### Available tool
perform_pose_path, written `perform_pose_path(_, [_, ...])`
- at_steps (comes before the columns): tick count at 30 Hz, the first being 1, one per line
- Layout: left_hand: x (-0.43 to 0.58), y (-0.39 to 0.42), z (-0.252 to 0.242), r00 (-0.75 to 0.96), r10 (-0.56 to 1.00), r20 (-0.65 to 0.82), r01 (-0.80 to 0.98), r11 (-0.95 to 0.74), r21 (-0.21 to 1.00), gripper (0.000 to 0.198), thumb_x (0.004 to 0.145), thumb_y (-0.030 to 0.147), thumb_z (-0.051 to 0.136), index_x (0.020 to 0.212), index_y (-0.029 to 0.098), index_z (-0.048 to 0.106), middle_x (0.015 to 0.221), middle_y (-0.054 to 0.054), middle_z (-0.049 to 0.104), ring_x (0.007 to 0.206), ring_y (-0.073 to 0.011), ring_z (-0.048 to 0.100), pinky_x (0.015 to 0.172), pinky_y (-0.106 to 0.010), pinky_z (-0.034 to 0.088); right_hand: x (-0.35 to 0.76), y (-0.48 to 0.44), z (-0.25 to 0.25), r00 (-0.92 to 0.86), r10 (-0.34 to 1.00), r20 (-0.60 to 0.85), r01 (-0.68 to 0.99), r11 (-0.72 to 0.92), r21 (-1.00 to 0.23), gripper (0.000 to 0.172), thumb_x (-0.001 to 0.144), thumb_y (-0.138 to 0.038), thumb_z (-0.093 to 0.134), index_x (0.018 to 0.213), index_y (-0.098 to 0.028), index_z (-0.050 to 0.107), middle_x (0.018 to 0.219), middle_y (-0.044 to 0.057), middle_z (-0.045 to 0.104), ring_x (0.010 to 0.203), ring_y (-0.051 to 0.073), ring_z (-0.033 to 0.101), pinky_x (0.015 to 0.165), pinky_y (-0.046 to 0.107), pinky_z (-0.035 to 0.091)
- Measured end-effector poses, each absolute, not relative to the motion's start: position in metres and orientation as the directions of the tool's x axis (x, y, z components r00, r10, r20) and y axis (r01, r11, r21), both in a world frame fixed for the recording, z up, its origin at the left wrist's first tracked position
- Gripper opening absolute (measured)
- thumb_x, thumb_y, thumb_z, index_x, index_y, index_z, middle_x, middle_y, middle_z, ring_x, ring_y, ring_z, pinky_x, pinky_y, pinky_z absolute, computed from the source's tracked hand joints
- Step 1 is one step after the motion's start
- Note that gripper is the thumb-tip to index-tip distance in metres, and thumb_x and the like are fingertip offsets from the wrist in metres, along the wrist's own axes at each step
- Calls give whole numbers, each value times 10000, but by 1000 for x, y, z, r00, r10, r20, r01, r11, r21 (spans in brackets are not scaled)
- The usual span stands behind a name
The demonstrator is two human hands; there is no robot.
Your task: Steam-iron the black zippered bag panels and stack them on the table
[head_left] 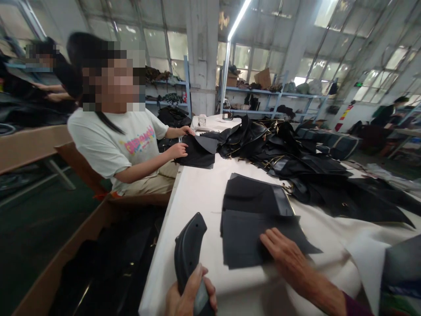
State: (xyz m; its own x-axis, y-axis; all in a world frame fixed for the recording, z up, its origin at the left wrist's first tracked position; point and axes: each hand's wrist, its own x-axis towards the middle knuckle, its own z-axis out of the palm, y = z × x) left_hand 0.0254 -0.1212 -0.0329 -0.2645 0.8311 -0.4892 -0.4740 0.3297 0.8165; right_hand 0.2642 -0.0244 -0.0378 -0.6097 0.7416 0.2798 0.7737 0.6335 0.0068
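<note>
My left hand (193, 293) is wrapped around the grip of a black, curved handheld tool (192, 245) near the table's front left edge. Its exact kind cannot be made out. To the right, my right hand (279, 245) rests its fingertips on a dark grey rectangular panel (241, 241), fingers stretched out and nothing grasped. That panel lies over a black fabric piece (246, 195), which has a shiny strip and a gold-coloured zipper along its right side.
A seated co-worker (131, 145) handles black pieces (197, 151) at the table's left edge. A heap of black pieces with gold zippers (272, 140) covers the far right side. Below the white tabletop (197, 188) stands a cardboard box (70, 245) of black material. Shelves (256, 90) line the back.
</note>
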Motion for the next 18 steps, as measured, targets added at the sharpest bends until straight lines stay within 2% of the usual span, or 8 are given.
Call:
perform_pose_path(3, [30,-125,-30,-249,832,-496,-476,341,811,373,679,501,642,764,156,530,422,16,568,370,-149,508,380,-249,402,305,-30,-36,-427,848,313,838,501,-215,264,615,26,356,711,-193,471,727,45,506,685,197,507,599,305,412])
perform_pose_path(6, [39,-128,-26,-239,831,-502,-480,349,805,374,685,498,645,795,157,538,454,22,582,387,-137,512,383,-229,391,336,-31,-35,-318,890,328,820,431,-376,174,583,-59,397,669,-210,401,679,9,442,620,177,453,556,286,358])
perform_pose_path(8, [47,-130,-26,-220,826,-520,-476,374,796,373,676,493,657,791,157,545,460,22,586,388,-140,518,381,-234,395,346,-28,-35,-265,905,332,800,398,-449,156,573,-95,407,677,-211,415,674,0,439,623,176,448,568,286,352])
perform_pose_path(14, [72,-140,-34,-122,847,-517,-359,448,819,433,661,557,632,680,128,575,378,-26,567,330,-154,508,359,-251,420,351,-20,-36,-130,938,322,758,304,-578,189,553,-115,382,684,-204,484,657,0,494,615,172,470,572,271,357])
perform_pose_path(18, [90,-142,-38,-97,833,-544,-420,461,782,440,586,548,698,638,126,587,375,-25,569,299,-147,502,317,-230,390,350,-19,-36,-105,933,344,744,303,-595,186,559,-115,382,678,-199,499,657,5,508,619,173,478,578,268,363])
